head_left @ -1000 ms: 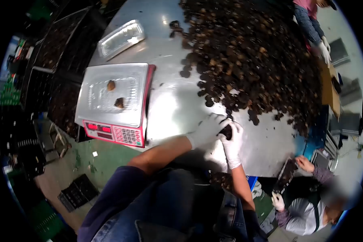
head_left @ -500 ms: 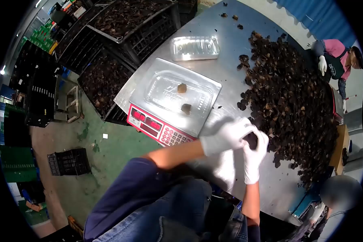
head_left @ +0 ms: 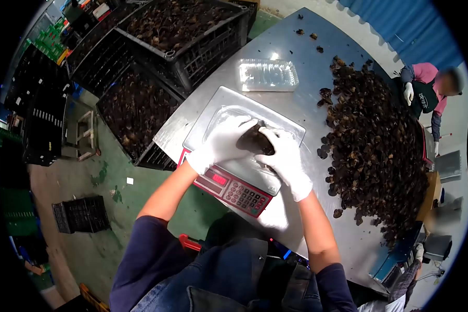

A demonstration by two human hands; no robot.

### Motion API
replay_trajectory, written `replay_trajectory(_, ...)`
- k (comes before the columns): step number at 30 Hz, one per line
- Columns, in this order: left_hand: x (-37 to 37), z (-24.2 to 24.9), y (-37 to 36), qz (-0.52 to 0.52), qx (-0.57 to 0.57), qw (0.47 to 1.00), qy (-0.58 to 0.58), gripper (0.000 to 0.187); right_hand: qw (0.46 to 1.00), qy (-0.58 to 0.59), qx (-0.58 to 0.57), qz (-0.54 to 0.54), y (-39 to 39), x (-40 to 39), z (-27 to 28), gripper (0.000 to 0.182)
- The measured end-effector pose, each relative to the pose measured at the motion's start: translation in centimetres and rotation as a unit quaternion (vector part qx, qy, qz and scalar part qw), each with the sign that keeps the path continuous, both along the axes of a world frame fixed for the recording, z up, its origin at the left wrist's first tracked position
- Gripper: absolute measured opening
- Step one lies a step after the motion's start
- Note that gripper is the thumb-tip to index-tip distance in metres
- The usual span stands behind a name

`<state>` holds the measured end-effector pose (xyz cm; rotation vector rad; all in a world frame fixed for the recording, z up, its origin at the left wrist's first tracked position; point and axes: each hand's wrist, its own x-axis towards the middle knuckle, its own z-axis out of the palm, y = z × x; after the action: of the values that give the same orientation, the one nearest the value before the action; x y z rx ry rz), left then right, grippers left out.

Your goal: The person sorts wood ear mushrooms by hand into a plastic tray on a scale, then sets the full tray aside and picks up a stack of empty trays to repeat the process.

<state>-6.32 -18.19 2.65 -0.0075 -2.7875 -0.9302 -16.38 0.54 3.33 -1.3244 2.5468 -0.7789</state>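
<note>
Both my hands wear white gloves and are over the digital scale (head_left: 291, 127), which has a red front and a keypad. A clear plastic tray (head_left: 221, 115) lies on its metal plate, partly covered by the hands. My left hand (head_left: 226, 139) and my right hand (head_left: 282, 151) cup a small bunch of dark brown, mushroom-like pieces (head_left: 255, 139) between them, just over the tray. Fingers of both hands curl round the bunch. To the right spreads a large heap of similar dark pieces (head_left: 374, 145) on the metal table (head_left: 317, 218).
Another clear plastic tray (head_left: 268, 75) sits behind the scale. Black crates (head_left: 208, 62) full of dark pieces stand at the left, beside the table. A gloved co-worker (head_left: 426, 96) is at the far side of the heap. A black crate (head_left: 81, 214) rests on the green floor.
My hands have moved left from the heap's near edge to above the tray on the scale, bringing dark pieces. The two brown pieces seen in the tray are now hidden. The view has shifted slightly.
</note>
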Motion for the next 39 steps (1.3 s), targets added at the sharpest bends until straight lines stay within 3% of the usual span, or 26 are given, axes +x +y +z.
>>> replay_trajectory(4, 0.4, 0.9, -0.8, 0.009, -0.019, 1.0, -0.021, 0.091, 1.0, -0.017, 0.0, -0.007, 1.9, -0.3, 1.5, 0.073)
replay_trajectory(6, 0.7, 0.9, -1.5, 0.005, -0.034, 0.998, 0.045, 0.094, 0.998, -0.039, -0.042, -0.029, 2.9, 0.0, 2.5, 0.07)
replay_trajectory(9, 1.5, 1.1, -1.6, 0.06, -0.023, 0.997, 0.043, 0.096, 0.983, -0.039, -0.138, -0.117, 6.2, -0.8, 1.1, 0.054)
replay_trajectory(11, 1.7, 1.4, -1.5, 0.068, -0.027, 0.996, 0.061, 0.093, 0.955, 0.015, -0.152, -0.255, 11.3, -3.7, -2.6, 0.047)
replay_trajectory(13, 2.2, 2.4, -0.3, 0.13, -0.024, 0.987, 0.096, 0.082, 0.916, 0.169, -0.022, -0.364, 17.4, -6.2, -5.9, 0.057)
replay_trajectory(14, 2.4, 2.6, 0.8, 0.123, -0.022, 0.988, 0.095, 0.082, 0.847, 0.212, 0.137, -0.469, 19.8, -6.5, -8.0, 0.058)
replay_trajectory(16, 3.0, 3.1, 3.8, 0.058, 0.028, 0.982, 0.175, 0.067, 0.813, 0.233, 0.224, -0.484, 25.0, -5.1, -11.7, 0.057)
replay_trajectory(18, 2.7, 3.6, 8.1, -0.01, 0.07, 0.982, 0.173, 0.048, 0.89, 0.204, 0.156, -0.378, 28.1, -2.6, -12.3, 0.057)
replay_trajectory(22, 2.8, -0.1, 18.3, -0.151, 0.181, 0.972, 0.02, 0.046, 0.907, 0.152, 0.11, -0.377, 30.2, 4.9, -12.2, 0.05)
replay_trajectory(24, 2.8, -3.9, 22.3, -0.224, 0.163, 0.961, -0.013, 0.049, 0.903, 0.131, 0.092, -0.398, 32.2, 7.4, -12.2, 0.051)
replay_trajectory(26, 3.3, -7.8, 25.9, -0.285, 0.233, 0.912, -0.181, 0.053, 0.9, 0.111, 0.064, -0.416, 34.0, 9.2, -12.1, 0.048)
replay_trajectory(28, 3.2, -9.1, 28.5, -0.28, 0.252, 0.899, -0.226, 0.055, 0.896, 0.097, 0.035, -0.432, 35.5, 10.3, -11.9, 0.046)
replay_trajectory(30, 2.5, -9.7, 30.2, -0.173, 0.202, 0.956, -0.124, 0.056, 0.886, 0.104, 0.044, -0.449, 36.9, 10.8, -11.5, 0.045)
replay_trajectory(31, 1.4, -10.1, 30.8, -0.167, 0.197, 0.965, -0.039, 0.062, 0.877, 0.106, 0.044, -0.467, 37.2, 10.9, -11.5, 0.045)
replay_trajectory(32, 0.4, -10.5, 31.6, -0.161, 0.202, 0.965, -0.032, 0.066, 0.867, 0.109, 0.044, -0.484, 37.6, 10.8, -11.4, 0.044)
replay_trajectory(37, -3.9, -11.5, 35.2, -0.121, 0.02, 0.991, 0.05, 0.068, 0.804, 0.13, 0.112, -0.57, 36.6, 9.2, -12.2, 0.072)
replay_trajectory(39, -4.1, -14.4, 35.7, -0.145, 0.001, 0.989, 0.035, 0.067, 0.826, 0.088, 0.082, -0.55, 35.5, 8.3, -12.6, 0.074)
